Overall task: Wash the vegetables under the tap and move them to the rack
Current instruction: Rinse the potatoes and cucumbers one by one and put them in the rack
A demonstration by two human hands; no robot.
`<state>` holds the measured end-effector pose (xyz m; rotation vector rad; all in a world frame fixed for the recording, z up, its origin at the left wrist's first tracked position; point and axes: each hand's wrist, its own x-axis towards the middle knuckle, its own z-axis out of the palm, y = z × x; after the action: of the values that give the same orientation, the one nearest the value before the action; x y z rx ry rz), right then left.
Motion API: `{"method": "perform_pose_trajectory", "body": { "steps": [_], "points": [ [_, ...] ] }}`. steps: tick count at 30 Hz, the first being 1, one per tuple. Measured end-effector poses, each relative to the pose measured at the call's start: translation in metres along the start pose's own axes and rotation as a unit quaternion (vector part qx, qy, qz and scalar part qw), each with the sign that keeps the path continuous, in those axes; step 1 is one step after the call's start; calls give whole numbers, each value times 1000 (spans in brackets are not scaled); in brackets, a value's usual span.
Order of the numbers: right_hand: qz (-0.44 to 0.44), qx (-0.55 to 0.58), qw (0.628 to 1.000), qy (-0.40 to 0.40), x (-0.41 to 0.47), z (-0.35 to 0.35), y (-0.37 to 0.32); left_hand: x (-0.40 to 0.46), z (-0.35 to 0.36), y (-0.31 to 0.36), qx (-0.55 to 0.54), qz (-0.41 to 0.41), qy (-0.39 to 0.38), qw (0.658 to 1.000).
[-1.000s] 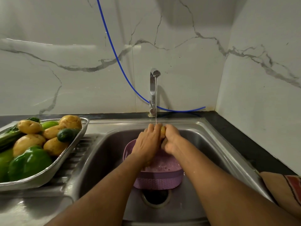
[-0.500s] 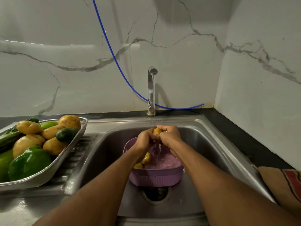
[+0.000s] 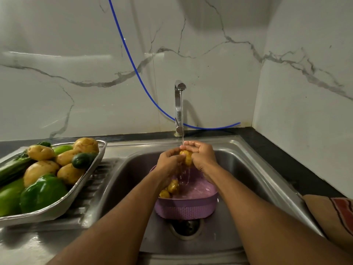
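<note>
My left hand (image 3: 169,161) and my right hand (image 3: 202,157) both grip one small yellow potato (image 3: 186,156) under the thin water stream from the steel tap (image 3: 179,104). They are above a purple plastic basket (image 3: 191,207) standing in the steel sink (image 3: 248,169). Two more small potatoes (image 3: 171,188) lie at the basket's left side, partly hidden by my left forearm. On the drainboard at the left, a steel rack tray (image 3: 84,180) holds several potatoes (image 3: 41,152), a green pepper (image 3: 43,192) and a cucumber (image 3: 82,159).
A blue hose (image 3: 133,62) runs down the marble wall and behind the tap. The sink drain (image 3: 186,226) lies just in front of the basket. A brown and red cloth (image 3: 336,213) sits on the sink's right edge. Black counter runs along the back and right.
My hands have opened apart slightly around the potato, so more of it shows under the stream. The two potatoes in the basket have come into sight beside my left forearm.
</note>
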<state>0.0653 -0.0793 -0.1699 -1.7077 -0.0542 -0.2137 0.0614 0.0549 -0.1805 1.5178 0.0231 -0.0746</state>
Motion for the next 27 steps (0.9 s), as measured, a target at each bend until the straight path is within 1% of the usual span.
{"method": "perform_pose_trajectory", "body": {
  "steps": [2, 3, 5, 7, 8, 9, 10, 12, 13, 14, 15, 16, 18, 19, 20, 21, 23, 24, 26, 27],
  "points": [
    [28, 60, 998, 22, -4, 0, -4, -5, -1, 4, -8, -3, 2, 1000],
    [43, 72, 995, 50, -6, -1, -2, -8, -1, 4, -19, -5, 6, 1000],
    [90, 53, 990, 99, -9, -2, -4, -12, 0, 8, -40, 4, 21, 999],
    [145, 5, 986, 78, -18, -1, -7, -21, -2, 10, -23, 26, 35, 999],
    [154, -32, 986, 55, -21, 1, -7, -24, -3, 10, 3, 43, 34, 998],
    [147, -68, 986, 45, -27, 2, -10, -30, -4, 10, 37, 65, 30, 997],
    [123, -100, 986, 57, -29, 5, -12, -35, -4, 12, 84, 89, 25, 992],
    [32, -155, 980, 118, -35, 9, -20, -46, -4, 19, 165, 141, 31, 976],
    [-22, -176, 973, 148, -38, 11, -23, -51, -3, 23, 182, 160, 41, 969],
    [-58, -188, 967, 160, -40, 12, -24, -55, -2, 25, 189, 170, 53, 966],
    [-65, -186, 968, 155, -40, 12, -21, -56, -3, 23, 195, 169, 62, 964],
    [-50, -181, 973, 134, -38, 12, -16, -55, -4, 21, 206, 161, 62, 963],
    [21, -213, 975, 62, -42, 13, -5, -51, -9, 8, 245, 106, 42, 963],
    [26, -244, 969, 40, -43, 12, 0, -50, -10, 4, 259, 82, 28, 962],
    [3, -267, 963, 44, -41, 12, 0, -49, -12, 4, 265, 78, 17, 961],
    [-25, -258, 963, 70, -40, 12, -1, -49, -13, 8, 260, 92, 13, 961],
    [-52, -190, 976, 97, -38, 14, -7, -50, -15, 19, 244, 114, 11, 963],
    [-44, -164, 982, 87, -37, 16, -8, -48, -18, 22, 248, 116, 14, 962],
    [36, -150, 988, 24, -38, 20, -8, -47, -25, 21, 298, 109, 35, 948],
    [89, -158, 983, -9, -37, 25, -5, -48, -29, 17, 332, 94, 45, 937]
  ]
}}
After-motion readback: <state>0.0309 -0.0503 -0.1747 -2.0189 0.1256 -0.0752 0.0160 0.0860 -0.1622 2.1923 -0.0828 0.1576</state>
